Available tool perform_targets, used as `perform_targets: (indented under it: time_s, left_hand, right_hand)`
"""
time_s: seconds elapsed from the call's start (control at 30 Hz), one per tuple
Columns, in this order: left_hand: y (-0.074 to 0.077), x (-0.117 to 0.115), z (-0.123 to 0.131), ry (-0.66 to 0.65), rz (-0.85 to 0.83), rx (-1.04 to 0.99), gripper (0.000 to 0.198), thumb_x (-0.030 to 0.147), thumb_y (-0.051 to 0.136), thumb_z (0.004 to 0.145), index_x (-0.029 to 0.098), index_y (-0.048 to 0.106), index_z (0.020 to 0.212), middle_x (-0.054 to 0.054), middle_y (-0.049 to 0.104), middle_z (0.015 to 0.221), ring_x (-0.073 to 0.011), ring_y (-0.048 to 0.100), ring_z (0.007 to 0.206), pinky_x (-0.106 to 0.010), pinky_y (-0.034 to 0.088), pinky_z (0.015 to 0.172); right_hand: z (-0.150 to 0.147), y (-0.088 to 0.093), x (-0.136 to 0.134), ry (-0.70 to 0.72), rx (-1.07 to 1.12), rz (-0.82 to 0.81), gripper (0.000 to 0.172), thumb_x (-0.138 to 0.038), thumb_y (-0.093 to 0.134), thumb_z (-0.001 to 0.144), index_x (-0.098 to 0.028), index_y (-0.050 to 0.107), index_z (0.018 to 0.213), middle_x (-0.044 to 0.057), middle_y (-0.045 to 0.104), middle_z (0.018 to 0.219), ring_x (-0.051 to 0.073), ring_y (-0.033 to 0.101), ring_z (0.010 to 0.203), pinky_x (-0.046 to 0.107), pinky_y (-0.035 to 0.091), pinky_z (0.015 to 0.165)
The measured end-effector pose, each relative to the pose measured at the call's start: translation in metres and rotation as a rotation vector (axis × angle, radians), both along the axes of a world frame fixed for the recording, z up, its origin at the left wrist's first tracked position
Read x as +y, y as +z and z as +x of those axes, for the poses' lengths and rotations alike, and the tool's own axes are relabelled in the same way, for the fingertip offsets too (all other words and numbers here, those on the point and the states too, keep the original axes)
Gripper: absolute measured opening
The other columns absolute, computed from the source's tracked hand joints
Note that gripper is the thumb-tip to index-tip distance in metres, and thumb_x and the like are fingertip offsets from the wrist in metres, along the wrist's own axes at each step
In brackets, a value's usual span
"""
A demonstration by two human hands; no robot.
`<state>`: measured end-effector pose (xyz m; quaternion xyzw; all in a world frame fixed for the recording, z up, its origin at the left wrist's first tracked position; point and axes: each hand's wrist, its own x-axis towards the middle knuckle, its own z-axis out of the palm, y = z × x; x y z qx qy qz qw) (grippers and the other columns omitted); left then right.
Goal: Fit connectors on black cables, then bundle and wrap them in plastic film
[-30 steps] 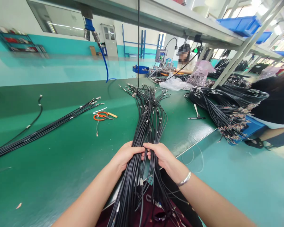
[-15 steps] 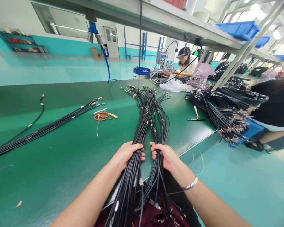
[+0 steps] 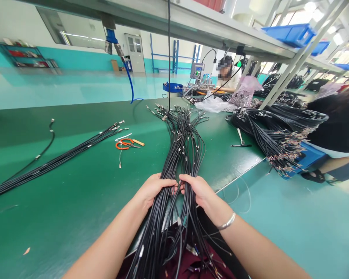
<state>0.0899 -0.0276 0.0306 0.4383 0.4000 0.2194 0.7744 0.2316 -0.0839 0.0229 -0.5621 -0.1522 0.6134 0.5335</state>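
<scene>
My left hand (image 3: 155, 190) and my right hand (image 3: 197, 192) are side by side, each closed around part of a long bundle of black cables (image 3: 182, 155) with small metal terminals on the ends. The bundle fans out across the green bench top (image 3: 61, 217) away from me. Its near end hangs over the bench edge against my dark red clothing. A silver bangle (image 3: 227, 222) circles my right wrist. Orange-handled scissors (image 3: 125, 144) lie to the left of the bundle, out of reach of both fingers' grip.
A thinner cable bundle (image 3: 55, 166) lies at the left. A large terminated bundle (image 3: 273, 135) and a metal-handled tool (image 3: 241, 142) sit at the right, above a blue crate (image 3: 311, 157). Co-workers (image 3: 337, 124) (image 3: 227, 71) and plastic bags (image 3: 212, 104) stand beyond, under a shelf holding blue bins (image 3: 287, 34).
My hands have moved closer together, and the two halves of the cable bundle between them have drawn in. The bundle's far end stays in place on the bench.
</scene>
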Motion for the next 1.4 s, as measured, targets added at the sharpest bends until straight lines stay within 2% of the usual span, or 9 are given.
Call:
perform_targets:
  time_s: [0.17, 0.27, 0.37, 0.5, 0.83, 1.03, 1.17, 1.33, 1.4]
  left_hand:
    - [0.001, 0.0, 0.001, 0.02, -0.033, 0.007, 0.025, 0.013, 0.069, 0.062, 0.004, 0.059, 0.082, -0.015, 0.063, 0.075, -0.0177, 0.061, 0.062, -0.028, 0.051, 0.059]
    - [0.001, -0.002, 0.003, 0.049, -0.047, 0.01, 0.023, 0.014, 0.068, 0.062, 0.006, 0.055, 0.08, -0.012, 0.062, 0.073, -0.0199, 0.062, 0.063, -0.029, 0.051, 0.057]
    - [0.001, -0.004, 0.003, 0.059, -0.052, 0.006, 0.023, 0.012, 0.067, 0.062, 0.007, 0.054, 0.081, -0.01, 0.062, 0.071, -0.0207, 0.062, 0.065, -0.033, 0.052, 0.061]
    - [0.002, -0.003, 0.001, 0.034, -0.012, -0.011, 0.023, 0.012, 0.066, 0.061, 0.005, 0.058, 0.082, -0.011, 0.062, 0.072, -0.0173, 0.06, 0.063, -0.031, 0.051, 0.064]
    - [0.003, -0.004, 0.002, -0.022, 0.064, 0.003, 0.025, 0.015, 0.069, 0.061, 0.003, 0.059, 0.081, -0.013, 0.062, 0.068, -0.016, 0.058, 0.058, -0.026, 0.048, 0.057]
    - [0.008, -0.001, -0.002, -0.017, 0.046, 0.04, 0.023, 0.014, 0.069, 0.061, 0.003, 0.059, 0.079, -0.017, 0.063, 0.076, -0.0191, 0.061, 0.061, -0.027, 0.049, 0.053]
    - [0.01, 0.002, -0.004, -0.005, 0.0, 0.042, 0.022, 0.013, 0.069, 0.061, 0.004, 0.057, 0.077, -0.016, 0.063, 0.079, -0.0199, 0.062, 0.063, -0.028, 0.051, 0.055]
    - [0.011, -0.001, -0.001, -0.004, -0.023, 0.01, 0.018, 0.014, 0.064, 0.065, 0.005, 0.057, 0.079, -0.014, 0.063, 0.078, -0.0189, 0.061, 0.066, -0.029, 0.052, 0.057]
    - [0.01, -0.002, 0.0, -0.006, -0.015, 0.005, 0.017, 0.013, 0.064, 0.064, 0.005, 0.058, 0.078, -0.011, 0.061, 0.07, -0.0164, 0.059, 0.06, -0.028, 0.052, 0.056]
  right_hand:
    - [0.014, 0.005, -0.012, -0.029, 0.251, 0.036, 0.011, -0.014, 0.053, 0.079, -0.004, 0.057, 0.08, 0.01, 0.06, 0.076, 0.014, 0.06, 0.066, 0.026, 0.052, 0.066]
    - [0.025, 0.01, -0.016, -0.032, 0.377, 0.025, 0.007, -0.013, 0.05, 0.08, -0.008, 0.054, 0.082, 0.0, 0.05, 0.061, 0.005, 0.047, 0.048, 0.016, 0.044, 0.048]
    - [0.028, 0.01, -0.013, -0.017, 0.318, -0.019, 0.012, -0.013, 0.059, 0.075, -0.007, 0.056, 0.084, -0.001, 0.049, 0.059, 0.001, 0.035, 0.039, 0.012, 0.031, 0.037]
    - [0.014, 0.008, -0.005, -0.002, 0.158, -0.02, 0.023, -0.011, 0.066, 0.069, -0.002, 0.06, 0.089, 0.009, 0.061, 0.078, 0.003, 0.042, 0.044, 0.015, 0.036, 0.038]
    - [0.0, 0.006, 0.0, 0.157, -0.019, -0.04, 0.021, -0.02, 0.062, 0.075, -0.001, 0.063, 0.081, 0.014, 0.062, 0.067, 0.012, 0.057, 0.053, 0.018, 0.044, 0.047]
    - [0.006, 0.004, -0.002, 0.16, -0.1, 0.017, 0.017, -0.017, 0.063, 0.069, -0.001, 0.065, 0.074, 0.013, 0.063, 0.071, 0.011, 0.055, 0.053, 0.018, 0.043, 0.046]
    - [0.018, 0.005, -0.007, 0.096, -0.17, -0.003, 0.018, -0.02, 0.061, 0.069, -0.003, 0.065, 0.069, 0.007, 0.058, 0.06, 0.008, 0.048, 0.045, 0.019, 0.041, 0.043]
    - [0.025, 0.006, -0.013, 0.089, -0.008, 0.083, 0.023, -0.016, 0.052, 0.073, -0.001, 0.066, 0.08, 0.016, 0.064, 0.089, 0.014, 0.061, 0.075, 0.021, 0.05, 0.071]
    - [0.023, 0.005, -0.014, 0.091, 0.091, 0.081, 0.019, -0.013, 0.051, 0.072, -0.001, 0.064, 0.077, 0.017, 0.063, 0.088, 0.013, 0.06, 0.069, 0.023, 0.05, 0.067]
